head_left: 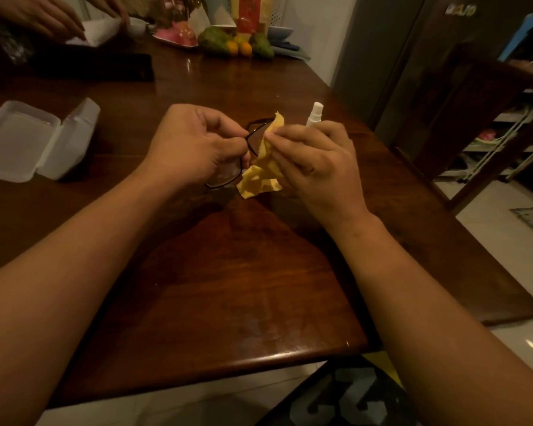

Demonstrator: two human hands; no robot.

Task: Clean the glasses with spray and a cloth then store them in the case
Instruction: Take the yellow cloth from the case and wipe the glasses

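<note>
A dark wooden table (228,287) fills the view, and fruit (237,44) and another person's hands (43,16) are seen at its far end. An open white case (37,139) is laid to the left, well apart from the work, with its lid thrown back. Over the middle of the table the glasses (254,138) are gripped at the frame by the curled left hand (194,146). A yellow cloth (260,176) is pinched against one lens by the right hand (314,161). A spray bottle (314,113) is stood upright just behind that hand.

Wiping appears to be under way; storing is not yet done. The thin frame could be bent if the lens is pressed too hard. The bottle could be knocked over by the right hand, being so near.
</note>
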